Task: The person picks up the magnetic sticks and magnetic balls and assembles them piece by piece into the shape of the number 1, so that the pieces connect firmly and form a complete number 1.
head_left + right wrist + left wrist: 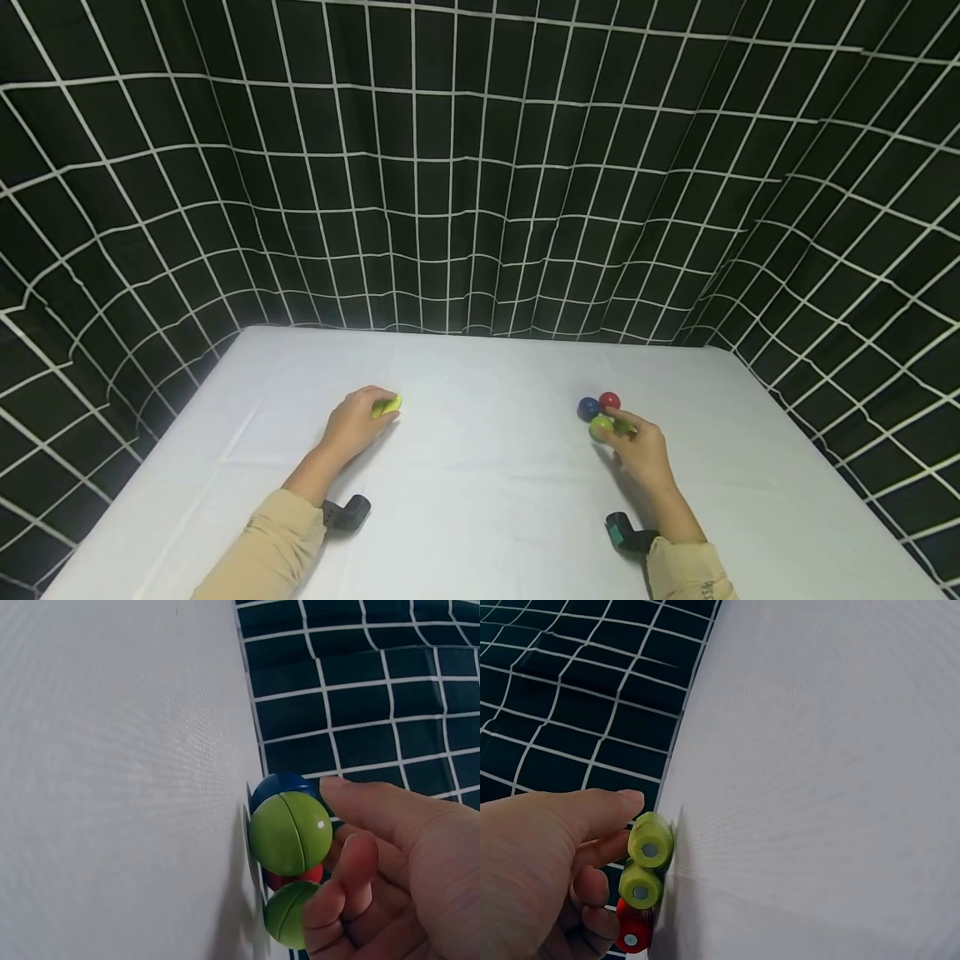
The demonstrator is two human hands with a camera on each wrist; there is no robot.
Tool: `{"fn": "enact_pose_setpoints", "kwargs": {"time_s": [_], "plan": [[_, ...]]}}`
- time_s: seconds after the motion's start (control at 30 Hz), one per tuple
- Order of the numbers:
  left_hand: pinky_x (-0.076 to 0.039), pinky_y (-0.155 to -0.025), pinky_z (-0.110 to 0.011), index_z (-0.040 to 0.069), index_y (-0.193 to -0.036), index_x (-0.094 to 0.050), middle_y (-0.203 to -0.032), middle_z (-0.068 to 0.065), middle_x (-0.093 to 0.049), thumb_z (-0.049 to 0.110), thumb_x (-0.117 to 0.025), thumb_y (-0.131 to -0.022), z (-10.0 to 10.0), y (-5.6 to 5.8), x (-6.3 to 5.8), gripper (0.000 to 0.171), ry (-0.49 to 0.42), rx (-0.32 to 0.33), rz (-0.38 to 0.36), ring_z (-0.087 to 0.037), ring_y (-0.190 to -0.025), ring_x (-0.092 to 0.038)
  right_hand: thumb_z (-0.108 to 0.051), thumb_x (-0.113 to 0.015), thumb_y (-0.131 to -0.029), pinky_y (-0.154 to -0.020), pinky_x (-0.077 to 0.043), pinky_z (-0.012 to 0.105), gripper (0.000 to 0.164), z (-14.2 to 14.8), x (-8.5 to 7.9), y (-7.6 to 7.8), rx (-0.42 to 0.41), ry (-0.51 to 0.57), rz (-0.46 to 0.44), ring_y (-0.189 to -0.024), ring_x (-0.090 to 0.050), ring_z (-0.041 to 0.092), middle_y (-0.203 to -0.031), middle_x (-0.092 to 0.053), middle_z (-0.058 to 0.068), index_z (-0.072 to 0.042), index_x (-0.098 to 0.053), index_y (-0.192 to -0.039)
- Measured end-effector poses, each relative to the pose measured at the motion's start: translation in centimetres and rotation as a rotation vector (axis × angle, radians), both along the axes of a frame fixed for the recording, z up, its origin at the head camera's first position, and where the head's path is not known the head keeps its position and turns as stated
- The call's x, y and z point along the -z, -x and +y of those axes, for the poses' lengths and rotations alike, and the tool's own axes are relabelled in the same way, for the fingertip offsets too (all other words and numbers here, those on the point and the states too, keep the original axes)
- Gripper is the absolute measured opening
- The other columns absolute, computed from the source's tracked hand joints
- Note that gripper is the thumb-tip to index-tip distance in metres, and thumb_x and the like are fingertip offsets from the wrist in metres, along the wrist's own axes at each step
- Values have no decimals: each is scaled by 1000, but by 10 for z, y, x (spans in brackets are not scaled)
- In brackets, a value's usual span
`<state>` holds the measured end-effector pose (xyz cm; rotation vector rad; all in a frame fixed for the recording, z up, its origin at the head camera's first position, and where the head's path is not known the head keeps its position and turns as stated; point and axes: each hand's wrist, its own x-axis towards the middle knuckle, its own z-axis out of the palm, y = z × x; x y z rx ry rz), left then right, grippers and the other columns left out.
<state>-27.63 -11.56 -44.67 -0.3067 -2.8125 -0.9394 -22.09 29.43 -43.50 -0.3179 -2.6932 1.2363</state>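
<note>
Fingers (360, 859) of my right grip (643, 454) curl round green balls (289, 834) beside the blue ball (588, 408), maybe to stop rolling; left of it, my left grip (352, 423) pinches green pieces (649, 836).

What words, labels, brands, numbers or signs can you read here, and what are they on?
Tan fabric right sleeve: dark lettering, too small to read.
Glossy blue ball, red ball, two green balls: no text visible.
Two yellow-green cylinders, red cylinder: no text visible.
</note>
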Motion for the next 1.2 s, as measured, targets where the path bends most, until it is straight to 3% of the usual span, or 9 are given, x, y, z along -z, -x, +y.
{"fn": "enact_pose_setpoints", "kwargs": {"time_s": [0.13,0.37,0.57,0.7,0.83,1.2], "plan": [[-43,-95,-49,8,-107,-66,-119,-16,-62,22,-68,-83,1,0,0,27,-2,0,-4,-35,-115,-55,-19,-65,-86,-42,-39,21,47,0,0,0,-8,-20,0,-46,-44,9,-55,-49,1,-4,-53,-128],[-42,-96,-50,8,-107,-66,-119,-16,-62,20,-68,-83,2,0,-1,27,11,0,-31,-35,-116,-55,-16,-65,-85,-43,-40,21,45,1,2,0,-15,-40,21,-48,-46,9,-82,-56,11,-2,-54,-127],[-44,-94,-49,6,-106,-66,-117,-16,-63,21,-69,-82,3,0,-3,29,26,-12,-44,-34,-113,-57,-15,-65,-85,-44,-42,20,45,1,5,0,2,-85,36,-50,-48,10,-75,-57,12,-1,-54,-126],[-45,-94,-48,6,-106,-67,-116,-16,-64,21,-70,-81,5,0,-3,29,41,-27,-50,-33,-112,-58,-13,-66,-84,-45,-44,20,43,-1,5,0,5,-95,51,-53,-50,11,-105,-61,22,0,-56,-124],[-48,-89,-45,6,-102,-68,-106,-14,-67,20,-72,-79,7,-1,-2,27,57,-33,-50,-31,-105,-61,-11,-66,-84,-47,-45,19,41,-2,5,-1,-12,-96,60,-55,-52,11,-128,-52,26,1,-57,-122],[-51,-83,-42,3,-100,-68,-96,-14,-70,20,-73,-78,8,-1,-3,29,81,-19,-32,-29,-95,-65,-9,-67,-83,-45,-42,19,38,-3,3,-3,-12,-104,63,-52,-50,11,-116,-58,24,0,-59,-119]]}}
